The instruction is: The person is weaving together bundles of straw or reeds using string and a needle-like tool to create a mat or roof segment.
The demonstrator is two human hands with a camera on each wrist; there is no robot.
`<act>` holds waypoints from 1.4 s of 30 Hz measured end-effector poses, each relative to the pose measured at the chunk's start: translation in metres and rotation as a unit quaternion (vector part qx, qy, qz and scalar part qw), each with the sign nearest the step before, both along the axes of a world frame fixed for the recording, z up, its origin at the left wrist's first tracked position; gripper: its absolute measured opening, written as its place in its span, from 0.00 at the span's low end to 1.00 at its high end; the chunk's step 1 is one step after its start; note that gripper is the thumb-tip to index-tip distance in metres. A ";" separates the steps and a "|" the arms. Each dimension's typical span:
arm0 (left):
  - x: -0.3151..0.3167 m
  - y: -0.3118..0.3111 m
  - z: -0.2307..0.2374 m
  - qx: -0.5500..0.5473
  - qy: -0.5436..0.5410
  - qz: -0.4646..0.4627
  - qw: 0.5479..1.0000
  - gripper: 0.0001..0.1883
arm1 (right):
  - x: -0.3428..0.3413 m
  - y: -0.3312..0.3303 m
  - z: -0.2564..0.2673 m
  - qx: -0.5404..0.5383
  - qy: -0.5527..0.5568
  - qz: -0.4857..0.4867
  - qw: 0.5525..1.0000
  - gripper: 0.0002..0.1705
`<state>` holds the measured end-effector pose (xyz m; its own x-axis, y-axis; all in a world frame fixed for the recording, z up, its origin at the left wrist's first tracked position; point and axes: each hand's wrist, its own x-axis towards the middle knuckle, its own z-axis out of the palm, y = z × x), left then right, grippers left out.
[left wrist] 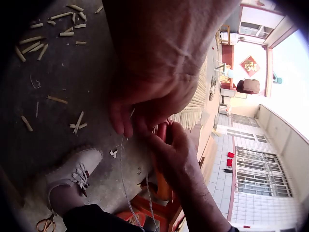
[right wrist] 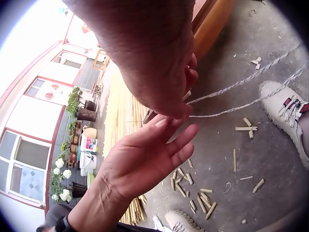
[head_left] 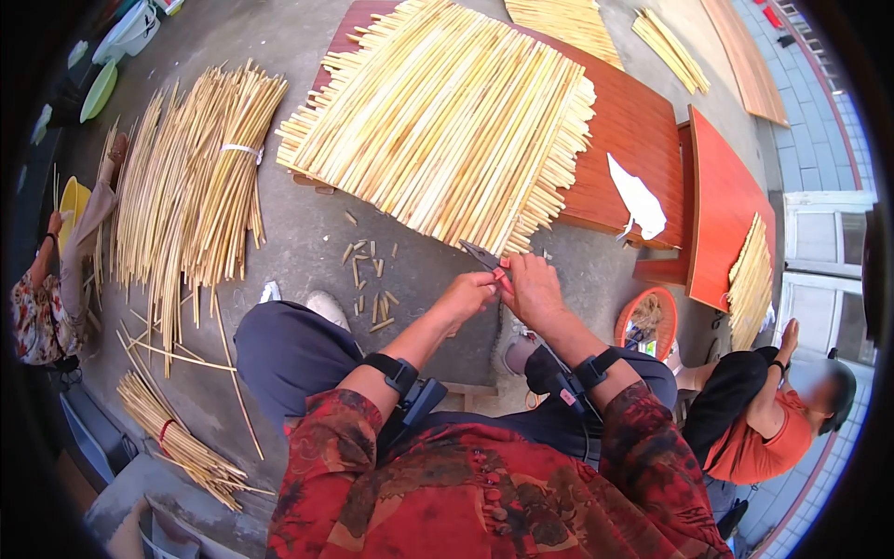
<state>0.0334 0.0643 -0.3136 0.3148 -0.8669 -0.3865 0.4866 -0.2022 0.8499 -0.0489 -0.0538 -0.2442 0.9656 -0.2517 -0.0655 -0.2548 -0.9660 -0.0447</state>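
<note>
Over the near edge of a mat of pale sticks [head_left: 438, 121], both hands meet. My right hand [head_left: 535, 291] grips red-handled pliers [head_left: 503, 278], whose dark tip points at the sticks. Close against it, my left hand [head_left: 468, 300] has thumb and forefinger together at the twine, its other fingers loosely bent in the right wrist view. Two strands of twine [right wrist: 236, 89] trail from between the hands; the exact pinch is hidden. In the left wrist view, the red handle [left wrist: 162, 133] shows beside the right hand [left wrist: 181, 157].
The mat lies on a red table [head_left: 619, 168]. Stick bundles [head_left: 200, 177] lie at left, with short offcuts [head_left: 377, 303] on the floor. A red basket [head_left: 622, 326] stands at right, near a seated person in orange [head_left: 768, 443]. Another person is at far left.
</note>
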 end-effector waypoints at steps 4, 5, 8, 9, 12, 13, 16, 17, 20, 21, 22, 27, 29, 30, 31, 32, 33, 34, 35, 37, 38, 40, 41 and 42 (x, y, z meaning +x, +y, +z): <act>0.015 0.014 -0.006 0.047 0.148 0.170 0.973 0.13 | 0.002 -0.003 0.000 -0.025 -0.044 0.021 0.998 0.19; 0.021 0.017 -0.010 0.061 0.186 0.259 0.946 0.13 | 0.003 -0.005 -0.002 -0.025 -0.045 0.021 0.998 0.19; 0.041 0.021 -0.011 0.023 0.196 0.398 0.896 0.15 | 0.005 -0.010 -0.010 -0.046 -0.076 0.039 0.995 0.17; 0.046 0.023 -0.012 0.024 0.195 0.398 0.896 0.15 | 0.005 -0.011 -0.012 -0.033 -0.082 0.035 0.995 0.18; 0.053 0.024 -0.017 -0.045 0.195 0.352 0.914 0.17 | 0.005 -0.015 -0.015 -0.007 -0.093 0.038 0.995 0.17; 0.056 0.024 -0.021 -0.069 0.193 0.331 0.921 0.19 | 0.006 -0.016 -0.015 0.009 -0.102 0.047 0.994 0.16; 0.062 0.024 -0.018 -0.072 0.211 0.314 0.923 0.22 | 0.009 -0.019 -0.011 -0.015 -0.109 0.064 0.992 0.15; 0.065 0.023 -0.014 -0.058 0.231 0.318 0.918 0.23 | 0.008 -0.021 -0.012 -0.015 -0.109 0.063 0.992 0.15; 0.070 0.022 -0.008 -0.033 0.248 0.335 0.908 0.23 | 0.010 -0.023 -0.015 -0.003 -0.127 0.083 0.988 0.14; 0.070 0.021 -0.009 -0.033 0.249 0.337 0.907 0.23 | 0.010 -0.023 -0.013 0.001 -0.124 0.079 0.989 0.13; 0.070 0.019 -0.010 -0.025 0.217 0.337 0.916 0.22 | 0.009 -0.024 -0.011 0.004 -0.121 0.075 0.990 0.13; 0.077 0.014 -0.019 -0.029 0.183 0.317 0.930 0.18 | 0.012 -0.021 -0.003 0.005 -0.114 0.069 0.991 0.12; 0.074 0.013 -0.019 -0.021 0.165 0.327 0.930 0.16 | 0.009 -0.018 -0.003 0.008 -0.109 0.061 0.992 0.12; 0.072 0.012 -0.019 -0.023 0.166 0.330 0.929 0.16 | 0.009 -0.018 -0.002 0.010 -0.112 0.061 0.992 0.12; 0.071 0.012 -0.019 -0.035 0.164 0.335 0.927 0.15 | 0.011 -0.019 -0.001 0.011 -0.115 0.062 0.991 0.13; 0.070 0.011 -0.019 -0.047 0.163 0.339 0.926 0.14 | 0.013 -0.018 0.001 0.010 -0.115 0.065 0.991 0.13; 0.070 0.010 -0.017 -0.048 0.164 0.339 0.925 0.14 | 0.013 -0.017 0.004 0.004 -0.113 0.064 0.991 0.13; 0.070 0.010 -0.014 -0.036 0.167 0.343 0.924 0.13 | 0.011 -0.016 0.007 -0.001 -0.110 0.063 0.992 0.13; 0.070 0.010 -0.012 -0.025 0.168 0.348 0.922 0.12 | 0.012 -0.014 0.009 -0.002 -0.111 0.064 0.992 0.13; 0.067 0.012 -0.014 -0.026 0.161 0.350 0.923 0.12 | 0.018 -0.004 0.018 0.033 -0.167 0.076 0.983 0.14; 0.068 0.007 -0.016 -0.029 0.157 0.352 0.922 0.12 | 0.034 -0.001 0.026 0.028 -0.169 0.081 0.982 0.14; 0.066 0.008 -0.022 -0.069 0.159 0.344 0.923 0.13 | 0.058 0.030 0.052 0.051 -0.238 0.123 0.962 0.15; 0.064 0.008 -0.018 -0.056 0.179 0.353 0.917 0.13 | 0.065 0.026 0.053 0.051 -0.255 0.118 0.958 0.15; 0.064 0.009 -0.013 -0.033 0.167 0.354 0.919 0.14 | 0.073 0.021 0.061 0.045 -0.268 0.131 0.954 0.15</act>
<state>0.0972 0.0729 -0.3266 0.6831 -0.5144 -0.5184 0.7123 0.3126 0.6285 0.0239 -0.0332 -0.1835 0.8958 -0.0136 0.4442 0.0776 -0.9794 -0.1865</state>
